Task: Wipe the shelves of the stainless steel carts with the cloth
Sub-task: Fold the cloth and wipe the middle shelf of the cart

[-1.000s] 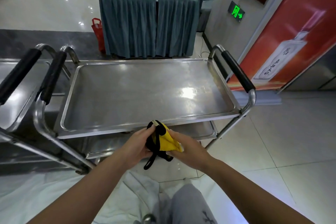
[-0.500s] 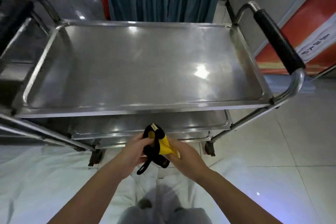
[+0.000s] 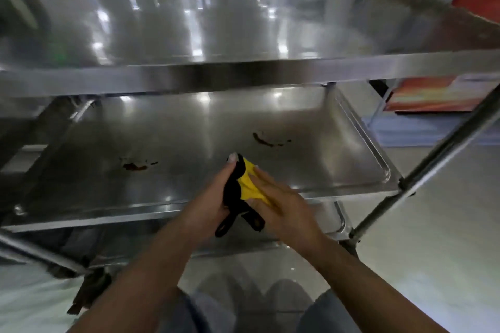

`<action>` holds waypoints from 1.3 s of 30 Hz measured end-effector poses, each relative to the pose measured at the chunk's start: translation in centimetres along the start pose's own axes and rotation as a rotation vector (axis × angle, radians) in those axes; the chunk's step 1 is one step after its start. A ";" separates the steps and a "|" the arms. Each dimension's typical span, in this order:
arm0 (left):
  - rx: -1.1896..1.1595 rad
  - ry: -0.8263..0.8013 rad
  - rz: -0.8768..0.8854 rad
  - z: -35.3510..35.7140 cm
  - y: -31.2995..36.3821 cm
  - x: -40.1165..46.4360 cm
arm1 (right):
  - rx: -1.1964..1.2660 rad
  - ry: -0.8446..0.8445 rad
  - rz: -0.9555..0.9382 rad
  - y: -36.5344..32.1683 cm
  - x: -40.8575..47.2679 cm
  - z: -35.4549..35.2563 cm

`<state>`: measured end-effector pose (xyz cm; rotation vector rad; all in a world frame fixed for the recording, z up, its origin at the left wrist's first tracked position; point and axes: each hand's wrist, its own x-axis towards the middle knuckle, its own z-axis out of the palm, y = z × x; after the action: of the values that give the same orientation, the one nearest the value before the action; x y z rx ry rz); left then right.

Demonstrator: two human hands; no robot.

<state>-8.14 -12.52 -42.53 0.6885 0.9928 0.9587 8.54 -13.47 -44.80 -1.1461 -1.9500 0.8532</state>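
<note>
While both hands hold the yellow and black cloth (image 3: 244, 184) between them, it sits just over the front edge of the shiny steel cart's middle shelf (image 3: 189, 143). The left hand (image 3: 213, 203) wraps its fingers around the black part. The right hand (image 3: 281, 208) lies on the yellow part with its fingers fairly straight, pressing it. Black loops hang down under the hands. Two dark brown sticky stains (image 3: 136, 166) sit on the middle shelf. The steel top shelf (image 3: 216, 24) is above it, shiny with light spots.
</note>
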 end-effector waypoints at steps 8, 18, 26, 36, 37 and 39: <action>0.409 0.092 0.163 -1.1 -0.8 0.7 | 0.238 -0.029 0.073 0.8 1.8 0.7; 0.434 0.221 0.144 -2.0 3.1 0.2 | 0.078 0.227 0.110 0.9 4.8 -6.8; 1.250 0.367 0.474 -2.0 -0.4 4.9 | -0.391 0.230 0.285 5.3 5.2 -6.6; 1.728 0.421 0.512 -5.3 -5.2 7.9 | -0.682 -0.349 0.036 9.3 4.6 0.1; 1.729 0.426 0.491 -5.3 -5.2 8.3 | -0.679 -0.345 0.054 9.5 5.2 -0.2; 1.770 0.424 0.445 -5.2 -5.3 8.8 | -0.713 -0.351 0.090 9.9 6.5 -0.9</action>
<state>-9.13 -6.55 -52.32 2.2820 2.0635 0.3376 11.29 -3.57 -50.81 -1.5672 -2.6233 0.4123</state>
